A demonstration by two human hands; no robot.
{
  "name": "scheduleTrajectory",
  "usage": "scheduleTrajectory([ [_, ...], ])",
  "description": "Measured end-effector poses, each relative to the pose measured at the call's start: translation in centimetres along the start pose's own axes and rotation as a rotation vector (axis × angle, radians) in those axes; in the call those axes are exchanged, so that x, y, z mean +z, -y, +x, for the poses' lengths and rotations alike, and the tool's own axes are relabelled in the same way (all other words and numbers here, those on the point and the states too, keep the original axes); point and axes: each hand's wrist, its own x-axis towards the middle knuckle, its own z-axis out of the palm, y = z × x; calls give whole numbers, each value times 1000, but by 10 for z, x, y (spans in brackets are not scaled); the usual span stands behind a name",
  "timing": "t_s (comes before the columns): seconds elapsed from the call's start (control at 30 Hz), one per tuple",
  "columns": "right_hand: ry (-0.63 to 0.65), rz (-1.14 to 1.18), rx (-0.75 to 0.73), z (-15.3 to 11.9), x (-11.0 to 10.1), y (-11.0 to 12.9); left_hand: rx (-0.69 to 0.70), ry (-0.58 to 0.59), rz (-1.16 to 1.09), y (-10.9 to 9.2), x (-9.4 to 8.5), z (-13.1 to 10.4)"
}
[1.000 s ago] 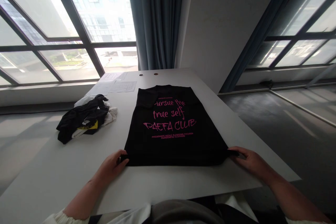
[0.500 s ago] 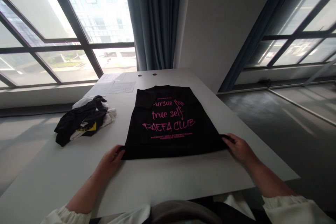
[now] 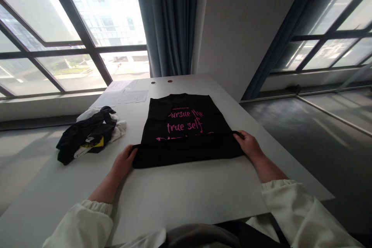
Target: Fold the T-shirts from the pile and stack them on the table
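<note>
A black T-shirt point(image 3: 186, 151) with pink lettering lies on the white table in front of me, its sides folded in. My left hand point(image 3: 124, 160) pinches the near left corner of its lower edge. At the near right corner, my right hand point(image 3: 246, 143) grips the cloth in the same way. Between both hands the lower edge is lifted and turned over towards the collar, so it covers the bottom lines of print. "Pursue the true self" still shows above the raised fold.
On the left of the white table point(image 3: 186, 197) lies a crumpled heap of black and white clothes point(image 3: 87, 133) with a yellow print. Paper sheets point(image 3: 130, 96) lie at the far left, near two cable holes. A blue curtain point(image 3: 168, 23) hangs behind, beside windows.
Both hands have moved away from me and up, carrying the shirt's lower edge over. The bottom printed lines, visible before, are now covered by the fold.
</note>
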Motion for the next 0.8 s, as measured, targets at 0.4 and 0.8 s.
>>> scheduleTrajectory([
  [0.4,134,79,31,-2,-10,-2,-50,10,-110,-1,8,19],
  [0.8,114,9,-29,-8,-10,-10,221,279,-98,-5,2,5],
])
